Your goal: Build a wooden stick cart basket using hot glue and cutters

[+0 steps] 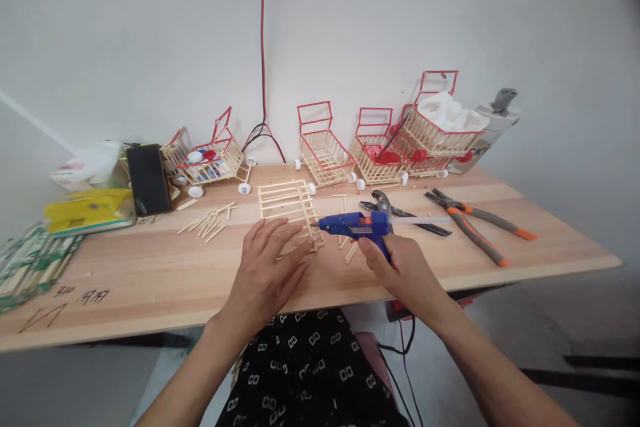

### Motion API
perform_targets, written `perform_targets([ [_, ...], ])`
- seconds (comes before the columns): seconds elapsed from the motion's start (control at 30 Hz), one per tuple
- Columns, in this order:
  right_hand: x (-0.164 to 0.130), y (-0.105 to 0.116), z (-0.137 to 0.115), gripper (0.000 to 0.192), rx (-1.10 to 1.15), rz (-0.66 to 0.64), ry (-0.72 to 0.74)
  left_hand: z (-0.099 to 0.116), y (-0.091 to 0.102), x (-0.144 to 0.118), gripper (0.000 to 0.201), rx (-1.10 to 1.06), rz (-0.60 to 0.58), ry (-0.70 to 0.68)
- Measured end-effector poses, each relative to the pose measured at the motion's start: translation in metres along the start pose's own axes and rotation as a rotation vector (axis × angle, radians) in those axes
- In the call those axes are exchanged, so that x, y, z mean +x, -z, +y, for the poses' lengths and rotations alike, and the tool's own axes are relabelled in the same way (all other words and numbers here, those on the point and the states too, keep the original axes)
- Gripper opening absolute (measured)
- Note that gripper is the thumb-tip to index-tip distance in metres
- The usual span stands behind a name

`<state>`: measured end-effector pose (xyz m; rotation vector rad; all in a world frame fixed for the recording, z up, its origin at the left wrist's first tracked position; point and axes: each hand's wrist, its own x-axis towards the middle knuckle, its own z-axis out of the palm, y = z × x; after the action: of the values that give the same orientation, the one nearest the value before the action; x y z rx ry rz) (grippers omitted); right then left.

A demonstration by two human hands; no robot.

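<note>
My right hand (403, 270) grips a blue hot glue gun (356, 225) with a clear glue stick out of its back; the nozzle points left at a small frame of wooden sticks (287, 201) lying on the wooden table (150, 280). My left hand (267, 263) lies flat on the table with fingers spread, pressing on sticks at the near edge of that frame, just left of the nozzle.
Loose sticks (207, 221) lie to the left. Several stick-built carts with red handles (323, 147) line the back wall. Pliers (473, 220) and cutters (400, 208) lie right. A black phone (148, 179), yellow packet (90, 210) and stick bundles (30, 260) sit far left.
</note>
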<state>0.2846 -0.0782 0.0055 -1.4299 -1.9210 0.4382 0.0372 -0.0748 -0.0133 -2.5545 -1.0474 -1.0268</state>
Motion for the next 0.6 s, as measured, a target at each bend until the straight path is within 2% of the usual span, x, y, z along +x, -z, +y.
perform_targets([
  [0.17,-0.0024,0.0041,0.0026,0.055,0.192,-0.108,-0.079,-0.0010,-0.0007,-0.0020,0.036,0.007,-0.016,0.016],
  [0.43,-0.0047,0.0037,0.0067,0.053,0.340,-0.096,-0.165,-0.0028,-0.0025,-0.0044,0.036,0.013,-0.013,0.020],
  [0.6,-0.0035,0.0010,0.0044,0.052,0.294,-0.071,-0.114,-0.0028,-0.0024,-0.0052,0.036,0.010,-0.008,0.019],
])
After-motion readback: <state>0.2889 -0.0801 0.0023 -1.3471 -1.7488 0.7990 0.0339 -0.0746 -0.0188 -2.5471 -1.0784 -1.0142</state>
